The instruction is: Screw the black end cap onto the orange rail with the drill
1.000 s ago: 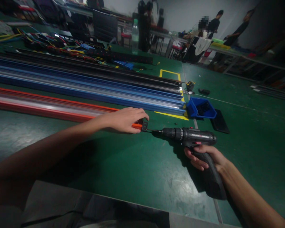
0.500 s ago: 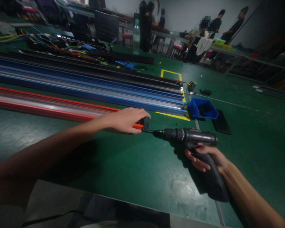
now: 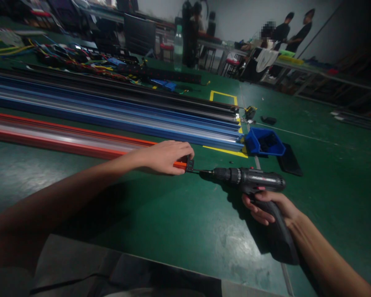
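Note:
My left hand [image 3: 168, 158] is closed over the right end of a long red metal profile [image 3: 71, 136] lying on the green table. At that end sits a small black end cap [image 3: 189, 164], with my fingertips against it. In my right hand [image 3: 266, 208] is a black cordless drill [image 3: 250, 179], held by its handle with the chuck pointing left. Its thin bit [image 3: 202, 171] reaches to the face of the end cap; whether it sits in a screw is too small to tell.
Behind lie blue profiles [image 3: 117, 117] and black profiles [image 3: 173, 97]. A blue bin [image 3: 266, 142] with dark parts stands to the right, beside a flat black object [image 3: 289, 160]. Tangled wires [image 3: 80, 62] and a bottle [image 3: 178, 47] are farther back. Several people stand in the background.
Hardly anything differs. Both hands, the drill and the red profile keep their places, with only a slight shift of the view. A person in the background has moved a little left.

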A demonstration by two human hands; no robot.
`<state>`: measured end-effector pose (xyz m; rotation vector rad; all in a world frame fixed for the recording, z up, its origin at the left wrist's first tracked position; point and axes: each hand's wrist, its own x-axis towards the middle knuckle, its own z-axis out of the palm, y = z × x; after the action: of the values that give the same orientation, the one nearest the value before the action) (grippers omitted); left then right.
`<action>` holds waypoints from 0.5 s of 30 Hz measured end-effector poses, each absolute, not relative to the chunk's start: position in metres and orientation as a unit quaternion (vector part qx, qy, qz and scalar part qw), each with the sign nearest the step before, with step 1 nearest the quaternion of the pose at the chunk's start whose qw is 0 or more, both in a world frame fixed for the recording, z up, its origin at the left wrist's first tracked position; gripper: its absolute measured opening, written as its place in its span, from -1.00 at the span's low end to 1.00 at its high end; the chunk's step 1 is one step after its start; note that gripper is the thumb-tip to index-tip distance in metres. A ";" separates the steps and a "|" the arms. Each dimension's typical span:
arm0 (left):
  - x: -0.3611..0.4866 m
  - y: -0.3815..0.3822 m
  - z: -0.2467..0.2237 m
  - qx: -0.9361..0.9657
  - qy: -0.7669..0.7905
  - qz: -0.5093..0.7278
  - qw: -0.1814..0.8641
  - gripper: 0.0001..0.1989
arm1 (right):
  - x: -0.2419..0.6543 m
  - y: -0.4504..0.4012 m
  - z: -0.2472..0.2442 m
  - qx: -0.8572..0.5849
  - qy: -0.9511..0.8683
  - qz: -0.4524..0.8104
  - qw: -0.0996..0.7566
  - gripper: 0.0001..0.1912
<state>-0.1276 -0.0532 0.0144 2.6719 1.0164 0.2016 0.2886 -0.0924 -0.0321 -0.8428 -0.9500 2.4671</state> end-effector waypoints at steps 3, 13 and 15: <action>-0.128 -0.053 0.013 0.922 0.352 0.071 0.142 -0.71 | 0.288 -0.093 -0.032 -0.303 -0.337 0.873 0.182 -0.71; -0.128 -0.053 0.013 0.922 0.352 0.075 0.144 -0.72 | 0.286 -0.093 -0.028 -0.323 -0.332 0.868 0.179 -0.73; -0.128 -0.053 0.013 0.922 0.351 0.076 0.144 -0.72 | 0.286 -0.093 -0.027 -0.326 -0.332 0.867 0.177 -0.73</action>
<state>-0.1277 -0.0527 0.0132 2.6580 1.0126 0.2193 0.2860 -0.0930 -0.0274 -0.9237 -0.9389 2.4537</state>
